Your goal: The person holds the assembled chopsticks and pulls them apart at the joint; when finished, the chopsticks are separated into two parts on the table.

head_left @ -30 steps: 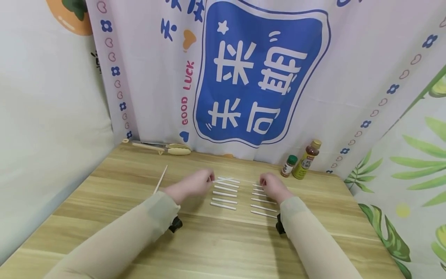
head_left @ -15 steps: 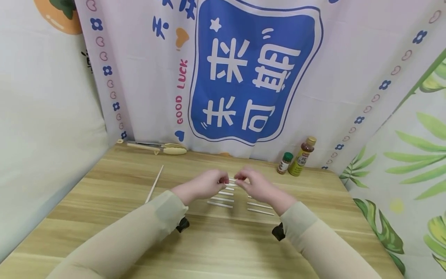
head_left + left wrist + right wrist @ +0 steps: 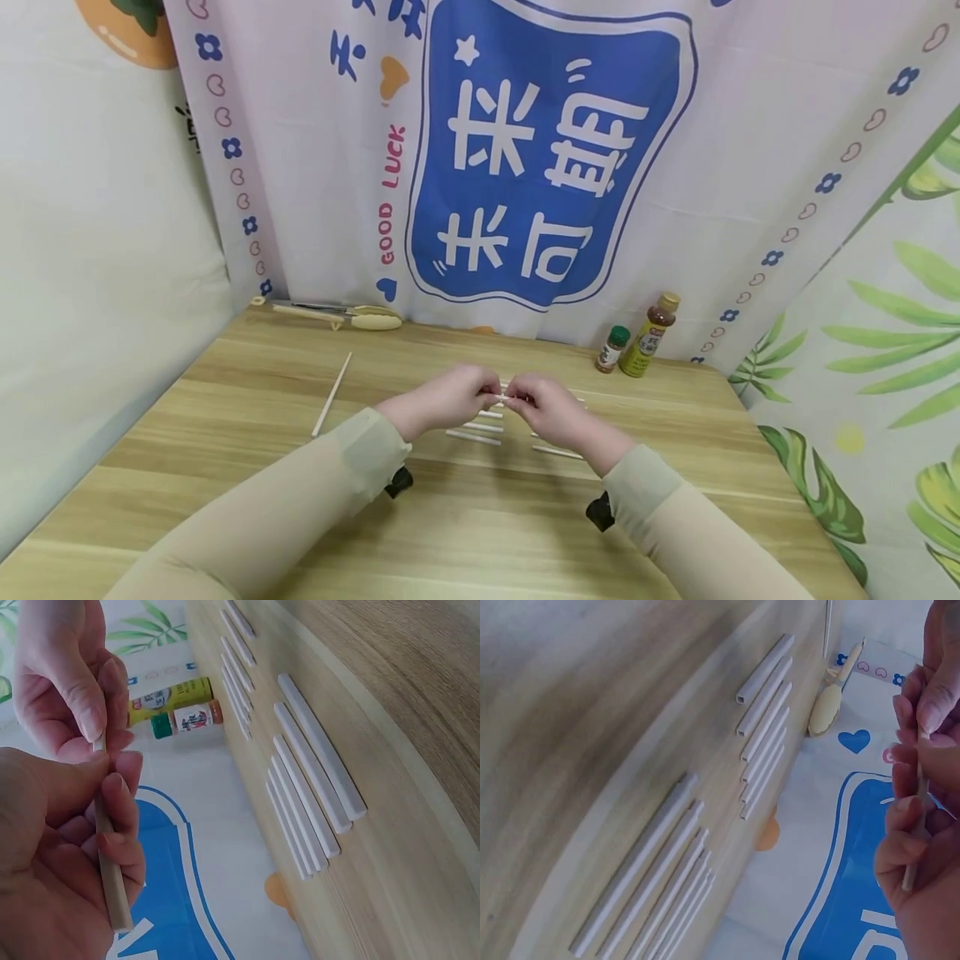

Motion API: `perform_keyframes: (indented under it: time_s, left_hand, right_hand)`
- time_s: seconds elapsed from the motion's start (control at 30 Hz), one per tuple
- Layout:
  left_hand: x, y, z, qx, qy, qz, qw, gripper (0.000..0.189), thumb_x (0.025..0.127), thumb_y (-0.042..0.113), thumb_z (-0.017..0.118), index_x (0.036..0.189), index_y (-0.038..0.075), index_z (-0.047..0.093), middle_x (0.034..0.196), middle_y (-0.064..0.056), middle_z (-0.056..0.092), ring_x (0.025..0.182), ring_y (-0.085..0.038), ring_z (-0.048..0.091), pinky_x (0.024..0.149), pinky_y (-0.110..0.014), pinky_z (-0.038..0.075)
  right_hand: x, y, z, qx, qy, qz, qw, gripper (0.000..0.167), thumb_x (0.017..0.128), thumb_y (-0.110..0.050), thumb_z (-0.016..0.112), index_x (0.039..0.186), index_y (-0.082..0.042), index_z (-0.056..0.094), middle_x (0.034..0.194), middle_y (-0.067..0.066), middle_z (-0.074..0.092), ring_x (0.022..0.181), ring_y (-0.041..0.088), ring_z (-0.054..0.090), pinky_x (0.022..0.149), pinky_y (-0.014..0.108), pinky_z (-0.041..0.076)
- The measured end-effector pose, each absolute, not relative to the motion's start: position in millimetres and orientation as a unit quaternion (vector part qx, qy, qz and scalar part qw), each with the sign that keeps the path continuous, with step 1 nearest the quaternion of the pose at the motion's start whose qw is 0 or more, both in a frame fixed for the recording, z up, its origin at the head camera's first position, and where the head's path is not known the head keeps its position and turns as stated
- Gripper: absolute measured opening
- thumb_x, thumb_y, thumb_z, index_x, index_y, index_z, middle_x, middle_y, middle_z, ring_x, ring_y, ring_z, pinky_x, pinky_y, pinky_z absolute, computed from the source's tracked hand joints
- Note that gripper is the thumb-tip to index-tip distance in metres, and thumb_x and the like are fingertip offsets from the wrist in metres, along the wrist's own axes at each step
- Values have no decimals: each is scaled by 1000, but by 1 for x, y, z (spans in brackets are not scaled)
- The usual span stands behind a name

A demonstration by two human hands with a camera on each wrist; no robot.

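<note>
My left hand [image 3: 456, 398] holds a pale chopstick half [image 3: 114, 900] along its curled fingers, its square end showing in the left wrist view. Opposite it, my right hand [image 3: 549, 410] grips another, slimmer chopstick half [image 3: 910, 874]. The two pieces meet end to end at the fingertips, raised above the table; fingers hide the joint, so I cannot tell if they are joined. Beneath the hands lies a row of thicker chopstick halves [image 3: 474, 437], with hollow ends in the right wrist view. A second row of halves [image 3: 557, 452], with narrowed ends, lies to its right.
One full-length chopstick [image 3: 332, 396] lies at the left of the wooden table [image 3: 480, 533]. Tongs [image 3: 375, 317] rest along the back left edge. A green-capped jar [image 3: 612, 350] and a sauce bottle [image 3: 650, 335] stand at the back right, before a printed curtain [image 3: 330, 167].
The right hand has picked a half from the right row and come leftward. My left hand, carrying its half, has moved slightly right, and the two pieces now meet.
</note>
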State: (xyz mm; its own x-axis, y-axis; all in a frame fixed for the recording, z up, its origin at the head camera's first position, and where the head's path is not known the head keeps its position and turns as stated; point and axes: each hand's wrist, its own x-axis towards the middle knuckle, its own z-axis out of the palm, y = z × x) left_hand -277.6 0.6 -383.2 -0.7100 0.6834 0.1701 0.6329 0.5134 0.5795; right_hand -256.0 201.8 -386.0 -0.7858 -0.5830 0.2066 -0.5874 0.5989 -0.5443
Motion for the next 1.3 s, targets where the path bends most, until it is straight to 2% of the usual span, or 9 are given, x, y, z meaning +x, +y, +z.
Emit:
perform_keyframes:
  time_s: [0.27, 0.63, 0.9, 1.07, 1.3]
  left_hand:
    - [-276, 0, -383, 400, 864, 301, 40, 17, 99, 9, 59, 84, 15, 60, 67, 5, 53, 62, -8, 49, 60, -27, 44]
    - [-273, -7, -381, 413, 858, 303, 34, 18, 99, 10, 60, 83, 18, 58, 67, 6, 53, 61, -7, 50, 59, -26, 45]
    - [-273, -9, -380, 414, 856, 307, 40, 18, 99, 8, 59, 84, 17, 58, 67, 6, 53, 61, -8, 49, 59, -27, 44]
    - [-274, -10, -383, 423, 854, 302, 34, 18, 98, 7, 60, 83, 17, 58, 67, 7, 52, 62, -7, 49, 59, -26, 44]
    - [-272, -11, -382, 428, 853, 299, 18, 17, 99, 8, 60, 84, 17, 58, 73, 3, 58, 64, -7, 50, 61, -27, 45]
  right_hand:
    - [-251, 199, -392, 323, -902, 283, 37, 13, 100, -10, 59, 88, -16, 60, 77, -8, 56, 64, 9, 48, 59, 29, 43]
    - [-247, 200, -395, 358, -887, 275, 95, 17, 97, -8, 62, 85, -18, 58, 69, -9, 48, 59, 7, 43, 54, 27, 40]
    - [-247, 199, -394, 364, -886, 262, 112, 16, 96, -6, 63, 85, -18, 59, 70, -8, 51, 59, 7, 42, 54, 26, 40]
    - [-247, 199, -394, 366, -886, 264, 103, 15, 97, -7, 63, 86, -17, 59, 71, -9, 52, 60, 6, 43, 55, 26, 40]
    - [-248, 200, -394, 374, -878, 282, 99, 17, 96, -5, 63, 85, -17, 60, 70, -10, 51, 59, 6, 44, 54, 26, 41]
